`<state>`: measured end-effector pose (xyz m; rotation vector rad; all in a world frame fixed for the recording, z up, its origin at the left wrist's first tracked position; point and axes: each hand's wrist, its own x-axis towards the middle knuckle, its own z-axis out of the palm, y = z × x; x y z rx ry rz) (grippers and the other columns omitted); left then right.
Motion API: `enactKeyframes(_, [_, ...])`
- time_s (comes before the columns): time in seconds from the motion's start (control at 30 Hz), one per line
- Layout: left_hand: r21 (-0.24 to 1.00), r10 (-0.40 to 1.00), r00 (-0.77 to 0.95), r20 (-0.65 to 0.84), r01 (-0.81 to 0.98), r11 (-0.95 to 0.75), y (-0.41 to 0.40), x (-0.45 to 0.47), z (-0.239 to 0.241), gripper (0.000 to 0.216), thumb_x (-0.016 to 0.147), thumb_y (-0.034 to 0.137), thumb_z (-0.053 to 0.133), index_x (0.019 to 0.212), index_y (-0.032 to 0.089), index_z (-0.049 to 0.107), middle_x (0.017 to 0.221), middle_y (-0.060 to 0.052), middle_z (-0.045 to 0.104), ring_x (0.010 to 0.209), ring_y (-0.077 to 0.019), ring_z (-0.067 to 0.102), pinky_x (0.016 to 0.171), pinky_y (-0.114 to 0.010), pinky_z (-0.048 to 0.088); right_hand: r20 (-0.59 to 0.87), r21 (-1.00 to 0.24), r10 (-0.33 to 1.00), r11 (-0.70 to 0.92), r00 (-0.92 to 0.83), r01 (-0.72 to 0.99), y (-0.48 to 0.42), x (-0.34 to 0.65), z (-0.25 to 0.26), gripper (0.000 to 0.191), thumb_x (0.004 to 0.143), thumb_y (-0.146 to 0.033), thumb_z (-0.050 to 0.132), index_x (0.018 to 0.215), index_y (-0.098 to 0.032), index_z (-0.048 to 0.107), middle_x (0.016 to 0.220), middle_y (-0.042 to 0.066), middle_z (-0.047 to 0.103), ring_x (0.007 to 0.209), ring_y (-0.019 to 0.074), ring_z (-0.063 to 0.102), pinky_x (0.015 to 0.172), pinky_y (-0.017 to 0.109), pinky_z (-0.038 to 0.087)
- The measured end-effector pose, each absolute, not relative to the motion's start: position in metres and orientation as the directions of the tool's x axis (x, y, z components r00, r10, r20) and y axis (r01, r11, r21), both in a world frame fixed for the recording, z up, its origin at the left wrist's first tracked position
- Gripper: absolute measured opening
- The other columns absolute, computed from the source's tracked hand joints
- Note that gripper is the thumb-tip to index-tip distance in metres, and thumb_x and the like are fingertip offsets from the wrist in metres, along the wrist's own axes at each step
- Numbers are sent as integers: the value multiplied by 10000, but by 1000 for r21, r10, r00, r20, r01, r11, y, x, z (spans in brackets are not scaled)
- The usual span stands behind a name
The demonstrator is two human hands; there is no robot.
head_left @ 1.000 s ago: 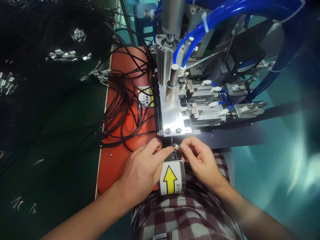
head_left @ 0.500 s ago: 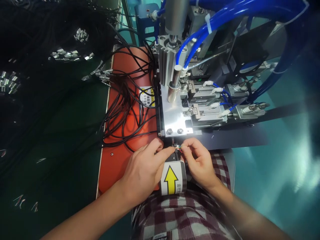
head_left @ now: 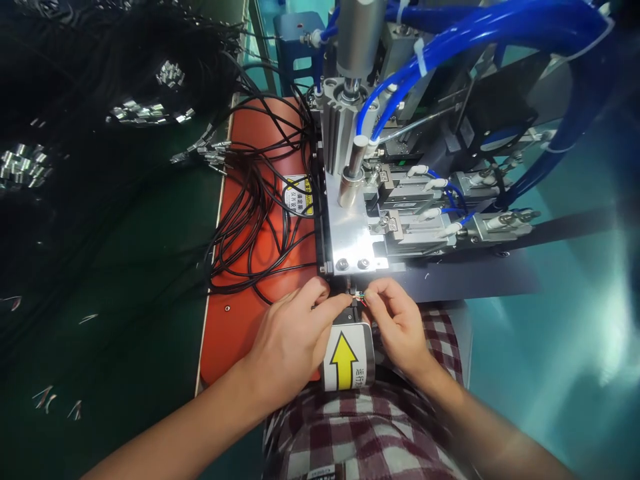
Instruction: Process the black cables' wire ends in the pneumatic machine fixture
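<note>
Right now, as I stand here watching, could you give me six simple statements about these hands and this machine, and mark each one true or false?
1. The right hand pinches thin coloured wires. True.
2. The left hand is far away from those wires. False: one of its fingers reaches right up to them.
3. The big arrow near the person's lap is red. False: it is yellow.
4. Black cables lie across the orange-red surface. True.
5. The thick hoses looping over the machine are green. False: they are blue.
6. Checked cloth covers the person's lap. True.
</note>
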<state>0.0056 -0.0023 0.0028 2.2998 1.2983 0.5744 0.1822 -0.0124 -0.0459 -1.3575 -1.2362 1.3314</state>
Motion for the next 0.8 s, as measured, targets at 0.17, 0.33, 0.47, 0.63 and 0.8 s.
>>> enactKeyframes(0.17, [560,865,476,158,679,-475,-3,6,4,313,877,83,443,1092,138,664,860,-90,587,774,-206,608,636,-311,533,-128,-990,991,-125,-49,70,-13,182,-50,134,940,-296,489,822,-233,501,621,-36,492,538,145,497,535,284,384])
enactKeyframes(0.33, [568,865,475,160,673,-474,-3,5,3,311,871,83,452,1091,140,665,862,-92,589,778,-211,612,642,-317,537,-78,-994,996,-75,-47,73,-13,183,-52,127,939,-266,491,821,-225,514,626,-38,494,536,132,491,532,271,383])
enactKeyframes(0.47, [575,869,468,162,671,-468,-2,6,3,313,862,67,455,1080,136,668,860,-95,593,786,-215,616,652,-321,537,-91,-993,995,-88,-40,79,-13,182,-49,140,935,-264,497,804,-220,518,606,-45,499,519,121,479,515,252,379])
enactKeyframes(0.63, [572,867,470,165,670,-472,-2,6,3,318,861,61,447,1077,141,667,861,-92,592,778,-214,616,639,-316,531,-241,-970,970,-239,-35,52,-11,179,-34,173,918,-304,513,770,-214,509,558,-57,492,493,109,440,477,232,349])
enactKeyframes(0.8, [572,868,473,151,674,-467,-2,6,2,320,870,78,447,1098,159,657,866,-82,589,765,-209,614,637,-318,528,-358,-929,933,-353,-26,108,-11,179,-23,215,908,-353,498,750,-207,491,542,-58,463,487,112,415,473,237,341])
